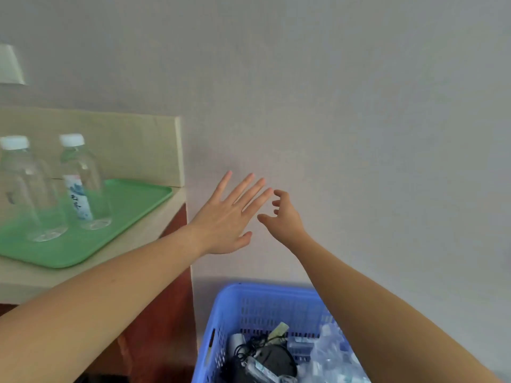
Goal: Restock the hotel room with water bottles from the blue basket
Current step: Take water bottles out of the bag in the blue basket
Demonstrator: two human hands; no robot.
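Observation:
Two clear water bottles with white caps stand upright on a green tray [132, 200] at the left: one [83, 183] shows a white and blue label, the other [22, 189] stands at the frame's left edge. The blue basket [249, 302] sits on the floor at the bottom centre. It holds clear plastic bottles [329, 355] on its right side and dark cables on its left. My left hand [226, 217] is stretched out flat in the air, fingers straight, right of the tray. My right hand [284, 214] hangs beside it, fingers loosely curled, holding nothing.
The tray lies on a light wooden counter [154, 225] with a raised back panel and a red-brown side. A plain grey wall fills the background behind both hands. A pale switch plate [9, 64] is on the wall at top left.

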